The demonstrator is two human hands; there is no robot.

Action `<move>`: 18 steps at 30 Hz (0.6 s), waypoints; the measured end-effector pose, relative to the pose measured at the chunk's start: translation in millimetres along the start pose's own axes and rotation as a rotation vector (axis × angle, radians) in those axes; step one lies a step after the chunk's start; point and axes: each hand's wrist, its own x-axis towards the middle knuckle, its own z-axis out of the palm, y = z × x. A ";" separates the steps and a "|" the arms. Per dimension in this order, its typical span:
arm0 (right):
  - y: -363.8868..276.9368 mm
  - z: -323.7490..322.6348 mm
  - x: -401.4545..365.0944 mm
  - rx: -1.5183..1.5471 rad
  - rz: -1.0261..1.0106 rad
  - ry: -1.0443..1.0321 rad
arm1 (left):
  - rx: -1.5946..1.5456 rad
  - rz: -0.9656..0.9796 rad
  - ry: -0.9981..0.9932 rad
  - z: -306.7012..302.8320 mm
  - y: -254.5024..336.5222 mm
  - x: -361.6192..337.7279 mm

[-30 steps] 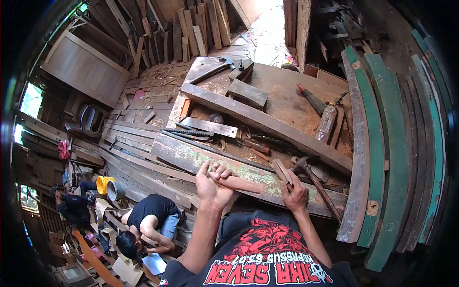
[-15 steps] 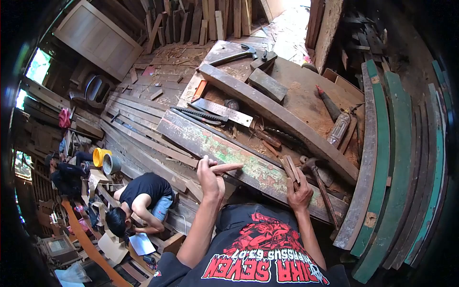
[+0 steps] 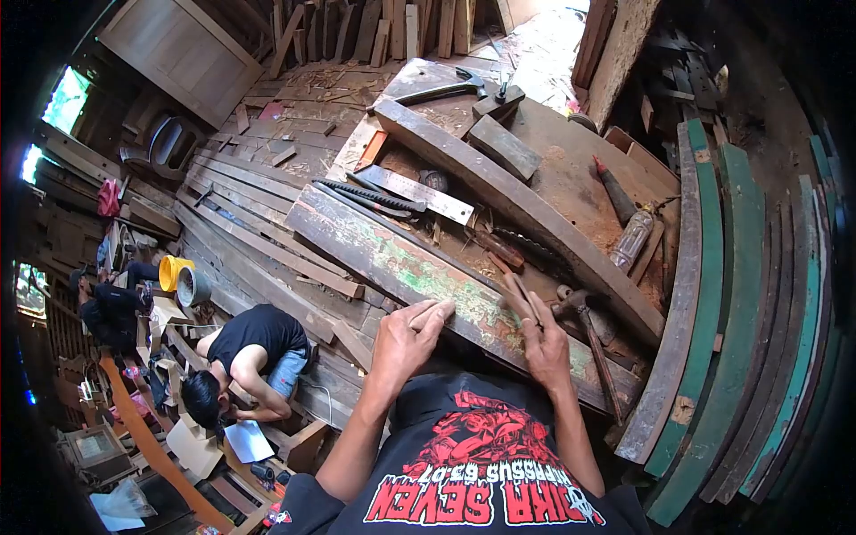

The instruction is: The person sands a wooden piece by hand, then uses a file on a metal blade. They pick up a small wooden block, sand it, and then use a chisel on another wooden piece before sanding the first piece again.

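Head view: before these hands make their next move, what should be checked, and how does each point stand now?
1. Right hand has hold of the wood strips: ok, though they are blurred.
2. Left hand has a piece in its grip: cannot tell; its fingers are curled and hide any.
3. Painted board free of tools: not ok; the nearer hammer lies across its right end.
4. Metal ruler off that board: ok, it lies beyond it.
5. Co-worker clear of both hands: ok, bent over at lower left.

Brown sticks (image 3: 520, 300), plank (image 3: 419, 267) mottled green and brown, black shirt (image 3: 499, 423) printed red and white, yellow bucket (image 3: 169, 273)
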 end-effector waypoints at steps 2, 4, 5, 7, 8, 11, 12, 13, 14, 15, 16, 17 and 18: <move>-15.3 11.9 7.5 0.094 -0.035 -0.101 | -0.065 -0.089 -0.024 -2.6 9.0 -5.4; -38.8 18.8 12.8 0.090 -0.027 -0.216 | -0.099 -0.165 -0.012 -4.2 12.2 -10.5; -35.9 28.8 13.5 0.081 -0.058 -0.242 | -0.149 -0.198 -0.024 -4.7 9.0 -12.9; -34.1 45.3 15.9 0.078 -0.089 -0.286 | -0.251 -0.259 -0.044 -7.0 -1.4 -16.0; -32.9 51.8 15.7 0.057 -0.156 -0.265 | -0.279 -0.256 -0.057 -6.2 -10.4 -17.5; -32.8 65.0 15.3 0.085 -0.273 -0.248 | -0.278 -0.299 -0.109 -6.2 -26.0 -20.5; -37.6 64.1 16.3 0.061 -0.227 -0.298 | -0.220 -0.348 -0.135 -9.3 -21.1 -20.8; -45.3 60.7 17.3 0.037 -0.182 -0.346 | -0.162 -0.395 -0.162 -10.8 -18.6 -20.5; -49.9 59.3 17.9 0.013 -0.135 -0.392 | -0.094 -0.330 -0.140 -7.1 -25.7 -20.8; -49.5 61.0 18.6 -0.017 -0.125 -0.404 | -0.026 -0.263 -0.119 -1.0 -33.9 -20.4; -48.5 63.3 19.8 -0.048 -0.115 -0.415 | 0.042 -0.195 -0.097 3.3 -39.2 -19.8; -48.6 65.1 21.3 -0.079 -0.106 -0.424 | 0.044 -0.188 -0.080 5.9 -42.3 -20.1; -53.0 65.7 24.0 -0.103 -0.083 -0.448 | 0.046 -0.181 -0.064 6.8 -38.6 -20.0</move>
